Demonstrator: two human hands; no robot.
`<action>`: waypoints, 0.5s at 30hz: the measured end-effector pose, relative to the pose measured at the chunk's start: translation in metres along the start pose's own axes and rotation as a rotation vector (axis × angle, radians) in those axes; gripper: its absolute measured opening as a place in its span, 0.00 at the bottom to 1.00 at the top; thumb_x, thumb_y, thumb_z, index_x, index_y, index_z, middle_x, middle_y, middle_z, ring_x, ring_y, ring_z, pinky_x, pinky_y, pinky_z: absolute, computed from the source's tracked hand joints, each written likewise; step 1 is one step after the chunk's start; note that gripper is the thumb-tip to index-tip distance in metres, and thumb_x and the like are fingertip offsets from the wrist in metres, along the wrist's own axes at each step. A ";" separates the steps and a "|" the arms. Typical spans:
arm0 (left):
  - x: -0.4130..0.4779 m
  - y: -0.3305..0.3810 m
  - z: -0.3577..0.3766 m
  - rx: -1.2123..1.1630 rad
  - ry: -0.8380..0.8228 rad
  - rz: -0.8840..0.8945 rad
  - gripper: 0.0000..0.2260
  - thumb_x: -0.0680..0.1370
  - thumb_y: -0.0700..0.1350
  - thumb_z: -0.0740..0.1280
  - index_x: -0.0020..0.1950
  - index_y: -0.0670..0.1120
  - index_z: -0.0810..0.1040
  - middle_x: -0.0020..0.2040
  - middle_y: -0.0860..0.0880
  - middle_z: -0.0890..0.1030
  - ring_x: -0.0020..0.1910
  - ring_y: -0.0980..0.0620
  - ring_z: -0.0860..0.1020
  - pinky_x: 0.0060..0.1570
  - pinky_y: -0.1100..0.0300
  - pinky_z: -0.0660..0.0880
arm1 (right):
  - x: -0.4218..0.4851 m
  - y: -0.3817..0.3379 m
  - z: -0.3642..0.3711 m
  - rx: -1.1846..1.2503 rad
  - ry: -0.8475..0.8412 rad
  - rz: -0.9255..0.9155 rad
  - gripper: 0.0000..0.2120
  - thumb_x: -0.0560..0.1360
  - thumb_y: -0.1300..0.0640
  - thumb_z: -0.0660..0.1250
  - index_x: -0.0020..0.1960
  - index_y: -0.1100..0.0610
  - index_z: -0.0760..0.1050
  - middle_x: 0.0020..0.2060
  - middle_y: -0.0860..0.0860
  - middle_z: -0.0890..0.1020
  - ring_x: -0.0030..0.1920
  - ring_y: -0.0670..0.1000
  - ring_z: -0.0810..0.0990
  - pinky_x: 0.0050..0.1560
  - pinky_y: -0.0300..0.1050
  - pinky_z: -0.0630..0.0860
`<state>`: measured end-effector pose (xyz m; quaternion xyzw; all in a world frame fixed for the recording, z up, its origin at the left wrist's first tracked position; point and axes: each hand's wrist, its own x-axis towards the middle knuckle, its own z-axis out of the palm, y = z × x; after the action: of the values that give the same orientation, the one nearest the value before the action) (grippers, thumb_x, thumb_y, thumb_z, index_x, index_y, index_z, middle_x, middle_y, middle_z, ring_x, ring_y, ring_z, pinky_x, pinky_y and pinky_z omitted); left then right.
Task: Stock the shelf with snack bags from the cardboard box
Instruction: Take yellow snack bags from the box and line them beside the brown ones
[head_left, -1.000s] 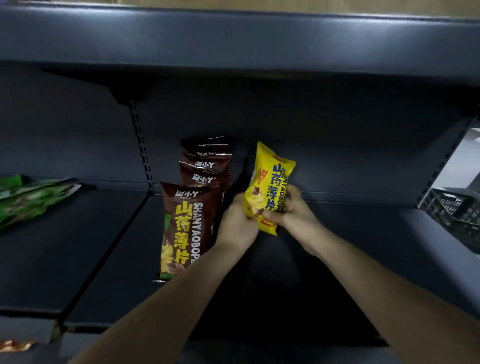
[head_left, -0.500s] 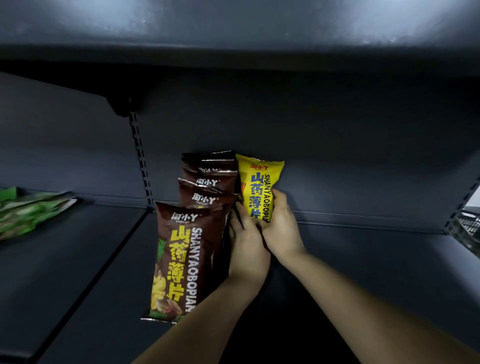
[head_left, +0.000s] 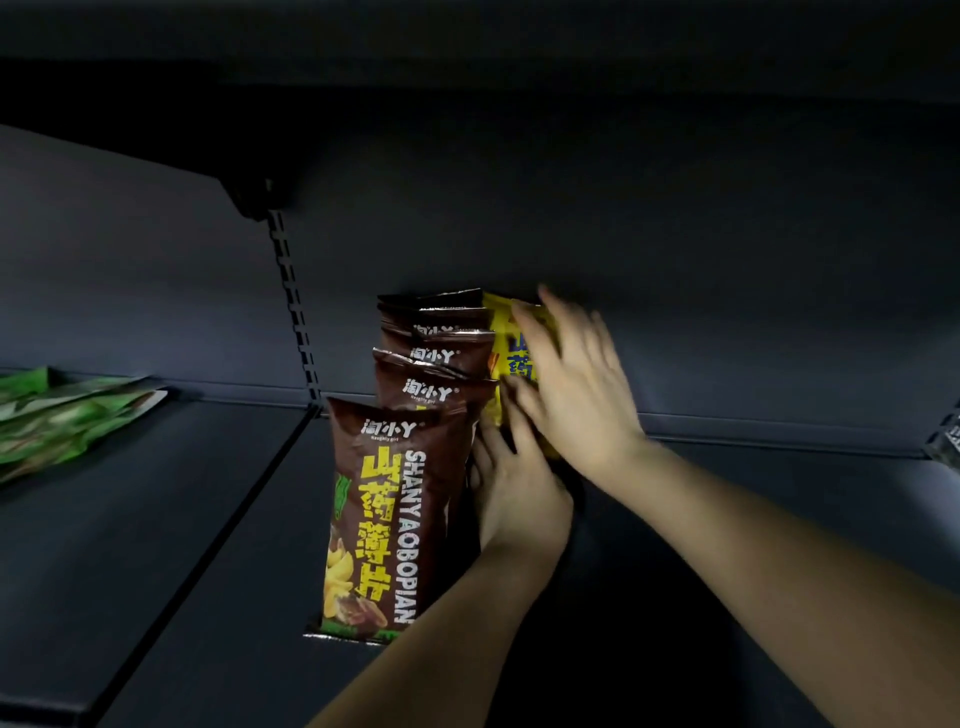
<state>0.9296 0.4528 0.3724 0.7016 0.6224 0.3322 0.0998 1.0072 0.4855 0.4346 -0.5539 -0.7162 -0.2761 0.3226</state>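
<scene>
Right hand (head_left: 576, 395): fingers straight and spread, flat against the face of the yellow snack bag (head_left: 508, 358), pressing, not gripping. Blurred.

Left hand (head_left: 519, 499): lower and nearer, reaching toward the bag's foot. Fingertips hidden under the right hand, so cannot tell whether they pinch the bag or only brace it.

Yellow bag: upright at the far end of the shelf (head_left: 182, 519), close to the back panel (head_left: 675, 249), touching the right side of the row of brown snack bags (head_left: 384, 519). The row runs near to far, with the front bag leaning slightly.

Green packets (head_left: 62, 415) lie flat, far left, well apart. Cardboard box not in view.

Step, as judged: seating the yellow bag to start a second row.

Risks:
- Bag looks light, with nothing on its right; it may flop right or forward once both hands come off.
- A left wrist brushing the brown row could tip those bags like dominoes.
- Too hard a press may crush the chips.
</scene>
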 end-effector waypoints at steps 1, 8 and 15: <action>0.000 0.000 0.002 0.011 0.033 -0.003 0.38 0.72 0.44 0.63 0.77 0.42 0.47 0.76 0.39 0.55 0.74 0.41 0.58 0.72 0.50 0.56 | 0.003 0.004 0.005 -0.072 -0.066 -0.072 0.34 0.71 0.49 0.70 0.73 0.59 0.65 0.71 0.60 0.68 0.71 0.60 0.67 0.72 0.57 0.60; 0.002 -0.002 0.009 -0.019 0.029 -0.038 0.38 0.73 0.44 0.64 0.76 0.37 0.47 0.76 0.37 0.54 0.75 0.41 0.56 0.73 0.51 0.53 | 0.007 0.016 0.017 -0.316 -0.243 -0.170 0.35 0.75 0.39 0.51 0.75 0.59 0.62 0.73 0.59 0.65 0.73 0.57 0.66 0.72 0.57 0.63; 0.001 0.002 0.000 -0.073 0.063 -0.027 0.36 0.73 0.43 0.63 0.76 0.37 0.51 0.75 0.38 0.57 0.75 0.42 0.57 0.73 0.52 0.53 | -0.004 0.013 0.000 -0.169 -0.206 -0.167 0.28 0.72 0.48 0.63 0.68 0.62 0.70 0.68 0.59 0.72 0.67 0.59 0.71 0.69 0.55 0.68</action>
<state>0.9315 0.4532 0.3738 0.6780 0.6222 0.3754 0.1103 1.0207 0.4861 0.4318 -0.5429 -0.7633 -0.3030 0.1754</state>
